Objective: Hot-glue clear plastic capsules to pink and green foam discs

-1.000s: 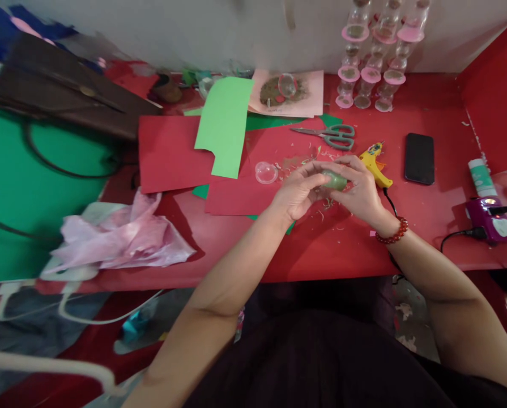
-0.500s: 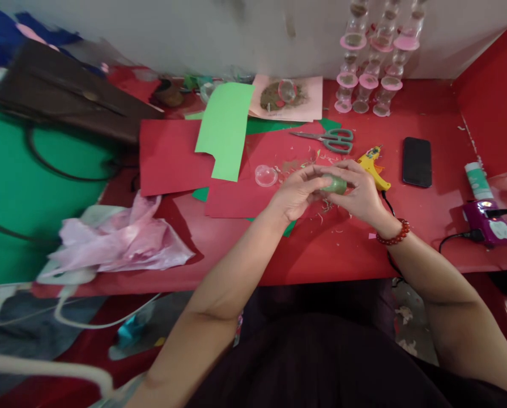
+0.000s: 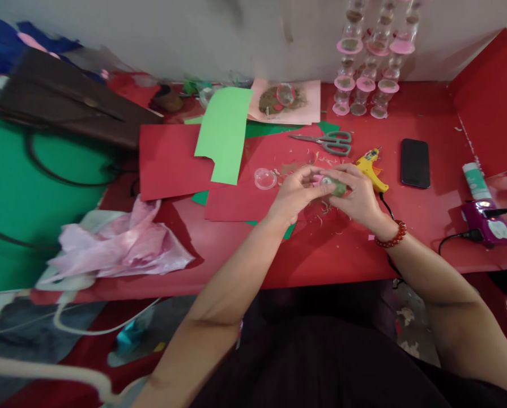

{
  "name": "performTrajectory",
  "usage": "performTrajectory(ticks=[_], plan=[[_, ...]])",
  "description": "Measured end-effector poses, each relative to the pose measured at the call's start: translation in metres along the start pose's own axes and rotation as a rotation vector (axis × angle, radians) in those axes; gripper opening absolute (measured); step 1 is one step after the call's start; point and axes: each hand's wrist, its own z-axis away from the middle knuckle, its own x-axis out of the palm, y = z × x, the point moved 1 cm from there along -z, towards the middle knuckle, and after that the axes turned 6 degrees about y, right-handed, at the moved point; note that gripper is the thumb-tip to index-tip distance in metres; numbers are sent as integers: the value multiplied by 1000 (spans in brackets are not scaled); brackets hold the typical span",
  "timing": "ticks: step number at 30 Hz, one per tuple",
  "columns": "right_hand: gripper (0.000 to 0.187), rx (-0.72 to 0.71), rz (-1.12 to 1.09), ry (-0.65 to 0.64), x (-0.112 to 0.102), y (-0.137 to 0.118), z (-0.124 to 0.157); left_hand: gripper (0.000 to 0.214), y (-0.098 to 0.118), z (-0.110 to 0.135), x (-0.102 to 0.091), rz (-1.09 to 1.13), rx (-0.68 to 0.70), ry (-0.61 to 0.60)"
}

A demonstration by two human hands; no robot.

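Both my hands meet over the red table [image 3: 346,249], closed round a small clear ball with greenish filling [image 3: 336,185]. My left hand [image 3: 295,192] pinches it from the left, where a bit of pink shows between the fingers. From the right, my right hand [image 3: 357,195], with a red bead bracelet at the wrist, wraps over it. A clear half-dome [image 3: 265,178] lies on red paper just left of my hands.
Scissors [image 3: 327,140], a yellow glue gun [image 3: 370,167] and a black phone [image 3: 415,163] lie behind and right of my hands. Green paper [image 3: 225,133], a pink plastic bag [image 3: 117,243], a purple device [image 3: 486,221] and stacked clear balls [image 3: 366,73] ring the table.
My hands stay together on the ball and have turned it slightly; a pink bit now shows at my left fingertips. The camera has shifted a little.
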Motion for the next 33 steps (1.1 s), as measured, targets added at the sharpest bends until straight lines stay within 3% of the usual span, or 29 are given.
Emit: performTrajectory(ticks=[4,10,14,17,23,33], plan=[[40,43,-35,-6,-2,-7,0,37,0,-3,-4,-69,44,13],[35,58,-84,-38,-2,-9,-1,9,5,-4,-8,-353,352,111],[31,41,-108,-20,-1,-7,-2,21,9,-3,-7,-458,441,129],[39,47,-116,0,0,-8,-2,30,11,1,-7,-424,447,124],[35,65,-1,-24,-1,-10,0,26,10,2,-6,-427,408,108],[35,83,-4,-46,1,-5,-1,37,13,-3,-6,-498,512,125]])
